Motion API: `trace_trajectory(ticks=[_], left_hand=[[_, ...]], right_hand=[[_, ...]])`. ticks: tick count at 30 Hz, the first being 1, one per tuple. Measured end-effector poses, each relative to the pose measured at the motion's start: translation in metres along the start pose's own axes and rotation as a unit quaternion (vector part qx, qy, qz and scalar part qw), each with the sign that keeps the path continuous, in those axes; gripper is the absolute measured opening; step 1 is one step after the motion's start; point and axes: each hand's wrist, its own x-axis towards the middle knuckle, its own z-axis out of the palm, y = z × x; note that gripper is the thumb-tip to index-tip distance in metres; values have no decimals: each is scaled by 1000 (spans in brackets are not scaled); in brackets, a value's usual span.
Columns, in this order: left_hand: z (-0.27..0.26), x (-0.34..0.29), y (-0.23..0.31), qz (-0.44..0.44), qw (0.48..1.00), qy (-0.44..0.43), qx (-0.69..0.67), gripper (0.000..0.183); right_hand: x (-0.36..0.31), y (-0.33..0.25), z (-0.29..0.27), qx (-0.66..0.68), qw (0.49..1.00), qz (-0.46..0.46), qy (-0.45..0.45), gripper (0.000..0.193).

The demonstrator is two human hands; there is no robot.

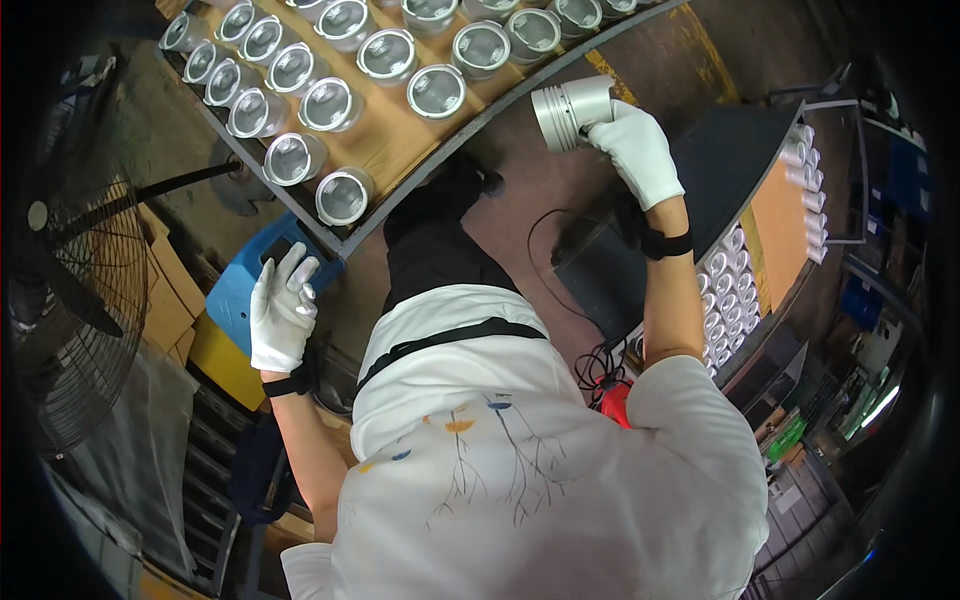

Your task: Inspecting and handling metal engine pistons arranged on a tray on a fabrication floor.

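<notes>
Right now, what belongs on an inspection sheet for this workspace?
Surface: brown-topped table with dark rim, bearing rows of metal cylinders.
Workpieces: one grooved piston, held clear of the table.
Clutter: cardboard and plastic sheeting at left.
Grips: gloved right grip around the piston; gloved left grip open, nothing seen in it.
Cables: black cable, partly looped.
Surroundings: caged fan left; more cylinders right.
</notes>
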Motion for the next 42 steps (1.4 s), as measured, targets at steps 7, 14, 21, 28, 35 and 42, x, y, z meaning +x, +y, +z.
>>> trace_trajectory(ticks=[7,14,21,28,35,42], left_hand=[[10,5,8,-12,1000,-1,13,55],[13,6,15,-23,1000,-10,4,55],[5,5,13,-17,1000,-21,-5,55],[3,-5,17,14,1000,-16,-12,54],[40,13,12,1,990,-113,85,57],[90,41,2,-44,965,-170,195,76]], right_hand=[[-19,8,5,10,999,17,25,27],[-26,16,7,-26,999,7,40,27],[-33,-3,6,-51,998,29,32,27],[-34,-21,15,-54,998,-30,1,25],[-36,-66,54,327,922,-11,-205,33],[-29,-84,128,502,754,-30,-422,30]])
